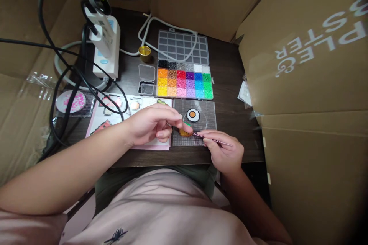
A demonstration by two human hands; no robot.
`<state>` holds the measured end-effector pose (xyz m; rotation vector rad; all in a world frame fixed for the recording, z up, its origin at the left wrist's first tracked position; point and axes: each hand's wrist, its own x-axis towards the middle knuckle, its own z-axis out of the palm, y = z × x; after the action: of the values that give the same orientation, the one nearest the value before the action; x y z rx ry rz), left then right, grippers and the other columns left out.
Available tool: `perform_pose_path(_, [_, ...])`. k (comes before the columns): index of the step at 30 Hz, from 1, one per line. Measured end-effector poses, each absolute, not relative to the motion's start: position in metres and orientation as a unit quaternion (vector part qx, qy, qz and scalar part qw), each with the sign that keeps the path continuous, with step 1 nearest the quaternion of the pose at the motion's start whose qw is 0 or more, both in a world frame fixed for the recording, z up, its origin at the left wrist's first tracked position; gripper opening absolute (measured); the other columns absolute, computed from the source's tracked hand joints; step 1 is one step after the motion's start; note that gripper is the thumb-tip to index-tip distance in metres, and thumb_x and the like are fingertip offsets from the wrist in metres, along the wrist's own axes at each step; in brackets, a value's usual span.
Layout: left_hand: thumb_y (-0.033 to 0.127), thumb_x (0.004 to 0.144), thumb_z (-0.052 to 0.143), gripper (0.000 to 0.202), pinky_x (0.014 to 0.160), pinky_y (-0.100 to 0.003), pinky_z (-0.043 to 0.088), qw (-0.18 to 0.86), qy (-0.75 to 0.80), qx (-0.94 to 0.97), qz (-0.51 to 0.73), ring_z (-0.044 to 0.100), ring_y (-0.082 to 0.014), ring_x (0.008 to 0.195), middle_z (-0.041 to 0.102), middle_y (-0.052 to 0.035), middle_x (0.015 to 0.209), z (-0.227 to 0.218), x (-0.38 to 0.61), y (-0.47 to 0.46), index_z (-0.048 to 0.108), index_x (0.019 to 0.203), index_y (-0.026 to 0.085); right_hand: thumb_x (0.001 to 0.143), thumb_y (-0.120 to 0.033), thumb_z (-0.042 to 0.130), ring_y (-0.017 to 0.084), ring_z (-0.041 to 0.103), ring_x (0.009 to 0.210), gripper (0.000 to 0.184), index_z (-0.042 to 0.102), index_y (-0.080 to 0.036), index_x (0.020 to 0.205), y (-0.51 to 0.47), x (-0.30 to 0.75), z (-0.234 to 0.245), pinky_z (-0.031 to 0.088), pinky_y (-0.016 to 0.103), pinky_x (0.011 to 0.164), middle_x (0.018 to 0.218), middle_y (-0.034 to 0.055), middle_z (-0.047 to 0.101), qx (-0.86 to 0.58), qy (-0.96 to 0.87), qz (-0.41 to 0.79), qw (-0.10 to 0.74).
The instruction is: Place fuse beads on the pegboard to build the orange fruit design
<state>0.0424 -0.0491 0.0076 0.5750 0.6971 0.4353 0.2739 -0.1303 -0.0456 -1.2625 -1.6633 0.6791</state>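
A clear square pegboard [207, 109] lies on the dark table near its front edge. It carries a finished fried-egg bead figure [193, 115] and a small orange and green bead figure [185, 131]. My right hand [224, 151] is closed round thin metal tweezers [207, 138] whose tip reaches the orange figure. My left hand [155, 124] is curled, its fingertips pinched at the pegboard's left edge beside that figure. Whether it holds a bead is hidden.
A bead box [184, 80] of many colours sits open behind the pegboard with its lid [182, 48] up. Pattern sheets [115, 111], a small black-bead tub [146, 88], a gold cap [144, 53], a power strip [106, 46] with cables and cardboard walls surround the table.
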Motion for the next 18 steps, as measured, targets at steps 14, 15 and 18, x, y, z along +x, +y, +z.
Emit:
perform_pose_path(14, [0.023,0.072,0.065,0.016,0.039,-0.020,0.025,0.886,0.357,0.234,0.180,0.034,-0.0014,0.035,0.072,-0.0250,0.099,-0.0004,0.0477,-0.0496,0.057,0.067,0.010,0.082,-0.006,0.065,0.016,0.074,0.078,0.019,0.075,-0.022,0.085,-0.1299,0.2735,-0.0440,0.061,0.028,0.076,0.088,0.0022,0.078,-0.508,-0.684,0.270,0.449])
perform_pose_path(15, [0.023,0.072,0.065,0.017,0.039,-0.020,0.026,0.886,0.358,0.234,0.180,0.034,-0.0013,0.035,0.072,-0.0250,0.099,-0.0009,0.0480,-0.0498,0.057,0.067,0.010,0.082,-0.006,0.064,0.016,0.074,0.078,0.019,0.075,-0.022,0.085,-0.1301,0.2737,-0.0441,0.061,0.029,0.077,0.088,0.0023,0.078,-0.509,-0.684,0.270,0.447])
perform_pose_path(18, [0.024,0.071,0.066,0.018,0.039,-0.020,0.025,0.883,0.364,0.235,0.179,0.033,-0.0010,0.035,0.072,-0.0248,0.097,-0.0016,0.0489,-0.0498,0.055,0.065,0.010,0.083,-0.008,0.064,0.017,0.074,0.079,0.019,0.075,-0.023,0.086,-0.1302,0.2739,-0.0440,0.062,0.030,0.077,0.089,0.0027,0.078,-0.512,-0.685,0.271,0.442])
